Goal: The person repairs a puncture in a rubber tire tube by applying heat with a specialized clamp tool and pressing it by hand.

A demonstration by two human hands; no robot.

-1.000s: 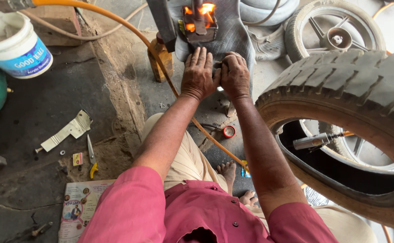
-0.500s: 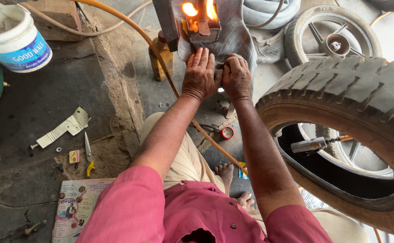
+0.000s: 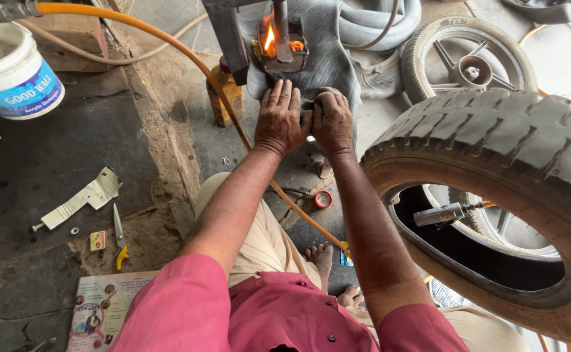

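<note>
My left hand (image 3: 281,118) lies flat, fingers spread, on a grey rubber inner tube (image 3: 329,62) draped under a metal press. My right hand (image 3: 331,121) sits just beside it, fingers curled down on the same tube, perhaps over a small object I cannot make out. Directly beyond my fingertips a small metal cup (image 3: 283,51) burns with an orange flame, with a vertical screw rod standing in it.
A big worn tyre (image 3: 494,169) stands at my right with a metal tool (image 3: 443,213) in its opening. A spoked wheel (image 3: 468,58) lies behind. An orange hose (image 3: 168,45) crosses the floor. White bucket (image 3: 13,68), knife (image 3: 119,231), small red tape roll (image 3: 323,199) and a brown bottle (image 3: 223,98) lie around.
Both hands stay pressed on the tube. The view has shifted slightly, and the flame flickers lower in the cup.
</note>
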